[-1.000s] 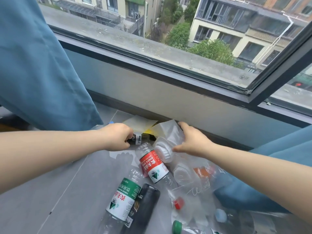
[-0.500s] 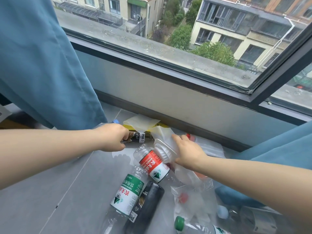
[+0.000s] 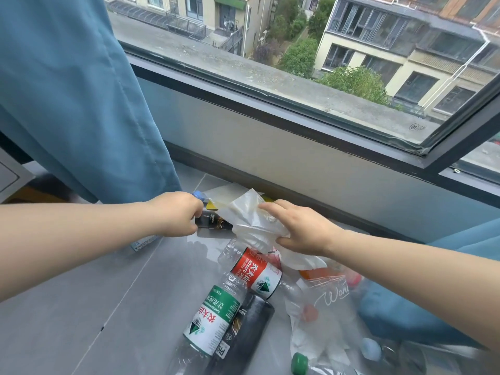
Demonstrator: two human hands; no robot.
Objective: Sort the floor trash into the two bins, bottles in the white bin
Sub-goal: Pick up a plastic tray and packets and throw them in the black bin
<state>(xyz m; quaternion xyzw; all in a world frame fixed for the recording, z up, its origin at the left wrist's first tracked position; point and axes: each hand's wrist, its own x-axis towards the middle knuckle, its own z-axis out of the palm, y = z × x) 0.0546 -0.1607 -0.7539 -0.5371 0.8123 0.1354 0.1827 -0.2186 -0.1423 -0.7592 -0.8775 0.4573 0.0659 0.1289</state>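
Left hand (image 3: 176, 213) closed around a dark bottle (image 3: 213, 221), right hand (image 3: 303, 230) pinching a clear plastic bag (image 3: 251, 212) beside it, both near the window wall (image 3: 270, 147), bins unseen, pile barely sorted.

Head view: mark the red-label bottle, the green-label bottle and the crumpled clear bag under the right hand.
red-label bottle (image 3: 256, 272), head view, on its red and white label.
green-label bottle (image 3: 211, 319), head view, on its green and white label.
crumpled clear bag (image 3: 247, 215), head view, on the bunched film left of the right hand's fingers.
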